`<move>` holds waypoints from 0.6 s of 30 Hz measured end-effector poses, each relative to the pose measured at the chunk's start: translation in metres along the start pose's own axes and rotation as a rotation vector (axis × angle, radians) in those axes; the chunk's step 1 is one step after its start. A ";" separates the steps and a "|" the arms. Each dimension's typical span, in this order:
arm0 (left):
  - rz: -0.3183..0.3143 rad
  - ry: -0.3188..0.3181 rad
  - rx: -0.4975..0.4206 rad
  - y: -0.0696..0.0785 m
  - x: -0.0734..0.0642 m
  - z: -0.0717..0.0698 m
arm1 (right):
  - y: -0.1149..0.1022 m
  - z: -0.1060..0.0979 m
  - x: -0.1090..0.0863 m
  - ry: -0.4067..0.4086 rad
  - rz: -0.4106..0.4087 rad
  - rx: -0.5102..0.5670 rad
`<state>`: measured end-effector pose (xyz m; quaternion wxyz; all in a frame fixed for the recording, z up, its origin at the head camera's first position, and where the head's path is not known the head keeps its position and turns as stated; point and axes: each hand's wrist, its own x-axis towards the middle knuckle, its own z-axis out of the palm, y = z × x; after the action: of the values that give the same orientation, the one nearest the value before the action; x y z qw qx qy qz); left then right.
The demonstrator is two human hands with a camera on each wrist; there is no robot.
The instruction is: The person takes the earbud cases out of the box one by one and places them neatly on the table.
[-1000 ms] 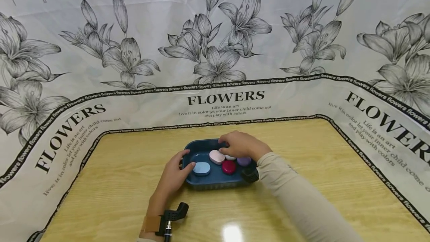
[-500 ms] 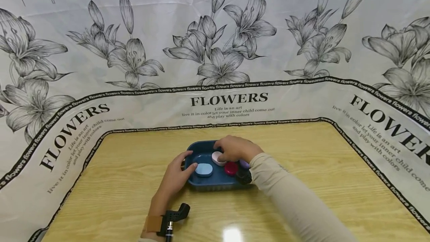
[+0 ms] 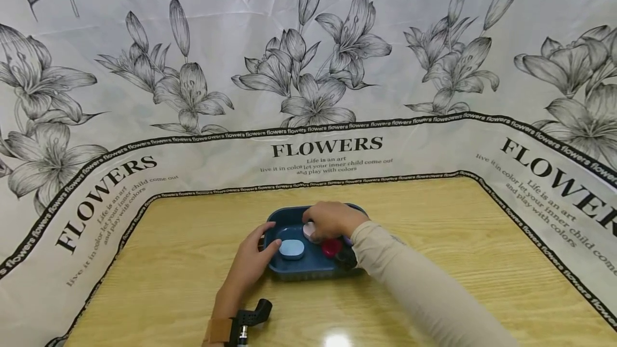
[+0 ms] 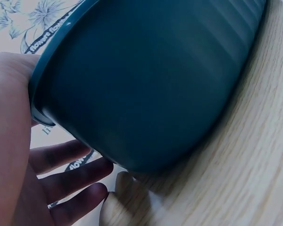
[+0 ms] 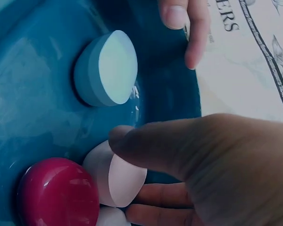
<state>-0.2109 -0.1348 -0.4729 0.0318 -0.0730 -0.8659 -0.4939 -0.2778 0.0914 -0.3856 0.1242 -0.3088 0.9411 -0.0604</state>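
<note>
A dark blue plastic tub (image 3: 308,272) sits on the wooden table. My left hand (image 3: 253,257) grips its left end, thumb at the rim and fingers against the outside wall (image 4: 146,84). Inside the tub, my right hand (image 3: 335,219) has thumb and fingers around a pale pink rounded oblong piece (image 5: 127,179), shaped like a small soap bar. A crimson piece (image 5: 59,193) lies beside it, with part of a white one (image 5: 113,217) below. Near the left thumb lies a light-blue piece (image 3: 291,249). The right hand and wrist mostly hide a purple piece (image 3: 348,240).
Pale wood tabletop (image 3: 183,261) surrounds the tub. A white flower-printed cloth (image 3: 318,159) rises at the back and both sides. A black wrist camera (image 3: 255,313) sits on the left wrist; another (image 3: 346,258) overlaps the tub's right front.
My right hand has moved left and down within the tub, from the back edge onto the pale pink piece, covering the white one. The left hand stays at the tub's end.
</note>
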 end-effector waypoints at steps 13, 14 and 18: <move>0.001 0.011 0.000 0.000 -0.003 -0.003 | -0.002 0.004 0.009 -0.040 0.005 -0.085; 0.000 0.011 0.000 0.000 -0.003 -0.003 | -0.002 0.004 0.009 -0.045 0.005 -0.085; 0.003 0.014 -0.003 0.000 -0.001 -0.001 | -0.001 0.003 0.011 -0.057 0.003 -0.103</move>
<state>-0.2097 -0.1362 -0.4724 0.0382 -0.0709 -0.8647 -0.4957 -0.2849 0.0839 -0.3901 0.1351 -0.3150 0.9394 -0.0027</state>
